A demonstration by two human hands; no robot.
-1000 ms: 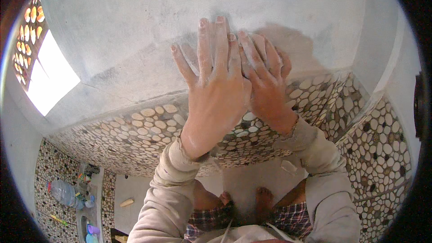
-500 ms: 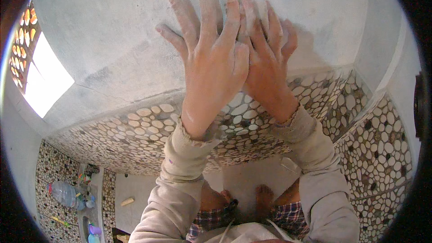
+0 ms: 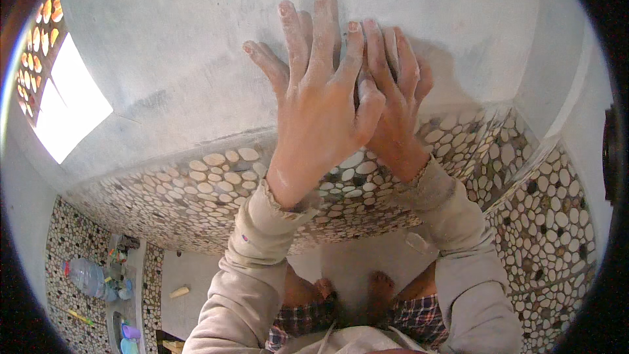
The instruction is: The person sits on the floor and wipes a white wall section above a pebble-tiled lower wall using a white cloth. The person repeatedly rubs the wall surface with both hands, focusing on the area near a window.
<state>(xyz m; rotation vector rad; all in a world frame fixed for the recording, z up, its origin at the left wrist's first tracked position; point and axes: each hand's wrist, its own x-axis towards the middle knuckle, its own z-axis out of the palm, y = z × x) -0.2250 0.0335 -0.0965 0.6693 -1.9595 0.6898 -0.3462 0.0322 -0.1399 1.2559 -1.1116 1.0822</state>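
Note:
Both hands are raised in front of me at a smooth grey plastered wall (image 3: pixel 196 46), and pale dust coats their fingers. My left hand (image 3: pixel 316 108) is open, its fingers stretched apart toward the wall. Its thumb lies against my right hand (image 3: pixel 398 115), overlapping part of it. The right hand's fingers are extended and slightly bent, closer together than the left's. Both palms are hidden, so anything beneath them cannot be seen. Shadows of the fingers fall on the plaster just beside them.
A band of pebble cladding (image 3: pixel 209 177) runs below the plaster and continues on the right. At far left is a bright window opening (image 3: pixel 72 101). A clear plastic bottle (image 3: pixel 85 277) and a purple cup (image 3: pixel 131 332) stand on a ledge at lower left. My bare feet are on the floor.
In the picture both hands sit slightly lower, the left one also farther right. The left thumb now bends more across the right hand. Both still face the wall.

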